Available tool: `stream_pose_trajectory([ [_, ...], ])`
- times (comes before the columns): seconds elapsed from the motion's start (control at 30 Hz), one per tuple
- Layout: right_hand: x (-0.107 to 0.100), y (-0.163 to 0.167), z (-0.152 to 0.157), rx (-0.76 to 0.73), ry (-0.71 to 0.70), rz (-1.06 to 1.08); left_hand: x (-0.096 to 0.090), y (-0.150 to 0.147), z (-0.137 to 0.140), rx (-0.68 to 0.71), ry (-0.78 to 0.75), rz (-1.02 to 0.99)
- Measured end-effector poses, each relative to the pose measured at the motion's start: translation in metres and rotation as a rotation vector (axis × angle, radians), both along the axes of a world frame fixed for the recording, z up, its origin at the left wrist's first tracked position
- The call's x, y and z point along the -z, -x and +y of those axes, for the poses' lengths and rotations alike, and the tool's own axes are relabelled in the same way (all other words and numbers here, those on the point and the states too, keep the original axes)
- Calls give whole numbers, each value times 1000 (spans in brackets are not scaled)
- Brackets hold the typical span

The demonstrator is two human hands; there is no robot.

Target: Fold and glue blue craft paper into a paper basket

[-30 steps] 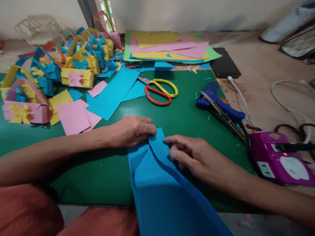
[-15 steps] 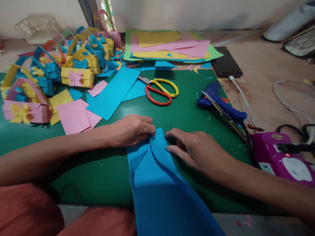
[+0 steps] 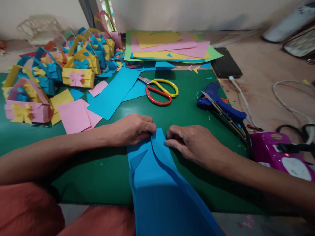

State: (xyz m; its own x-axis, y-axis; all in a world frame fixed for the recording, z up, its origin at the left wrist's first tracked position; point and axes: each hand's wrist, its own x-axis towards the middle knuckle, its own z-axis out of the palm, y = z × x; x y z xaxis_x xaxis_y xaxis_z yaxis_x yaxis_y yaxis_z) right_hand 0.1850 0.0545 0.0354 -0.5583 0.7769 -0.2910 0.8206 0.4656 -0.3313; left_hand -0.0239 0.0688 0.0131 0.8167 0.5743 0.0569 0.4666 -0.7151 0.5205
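A long sheet of blue paper (image 3: 157, 193) runs from the green table top off the bottom of the view. Its right side is folded over in a strip (image 3: 161, 144), and a small pointed flap (image 3: 138, 160) stands up on its left. My left hand (image 3: 137, 129) is closed, its fingertips pressing the paper's far end beside the strip's inner edge. On the other side, my right hand (image 3: 194, 141) has curled fingers, with the thumb tip on the folded edge and the index finger close above it. Scissors (image 3: 165, 91) with red and yellow handles lie beyond my hands.
Several paper baskets (image 3: 78, 77) stand at the left, near pink paper pieces (image 3: 73, 116) and blue pieces (image 3: 115, 91). Coloured sheets (image 3: 169, 46) are stacked at the back. A blue glue gun (image 3: 221, 101), a black phone (image 3: 226, 62) and a purple box with cords (image 3: 268, 147) are at the right.
My right hand has shifted slightly up; its index finger and thumb have drawn closer together at the folded edge. My left hand stays nearly in place on the paper.
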Motion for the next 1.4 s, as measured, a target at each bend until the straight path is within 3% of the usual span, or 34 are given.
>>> stream_pose_trajectory([
  [0.17,-6,-2,-6,24,200,255,0,-1,0,-11,7,13],
  [0.33,-10,4,-16,111,342,343,1,-1,0,-10,2,-7],
  [0.57,-16,11,-21,113,288,230,0,-1,-1,-11,17,-12],
  [0.73,-14,6,-18,72,333,261,1,-2,0,-19,8,-7],
  [0.97,-10,4,-20,159,415,412,0,-2,-2,-24,-2,15],
  [1.4,-15,13,-20,54,197,280,0,-2,1,16,12,-5],
])
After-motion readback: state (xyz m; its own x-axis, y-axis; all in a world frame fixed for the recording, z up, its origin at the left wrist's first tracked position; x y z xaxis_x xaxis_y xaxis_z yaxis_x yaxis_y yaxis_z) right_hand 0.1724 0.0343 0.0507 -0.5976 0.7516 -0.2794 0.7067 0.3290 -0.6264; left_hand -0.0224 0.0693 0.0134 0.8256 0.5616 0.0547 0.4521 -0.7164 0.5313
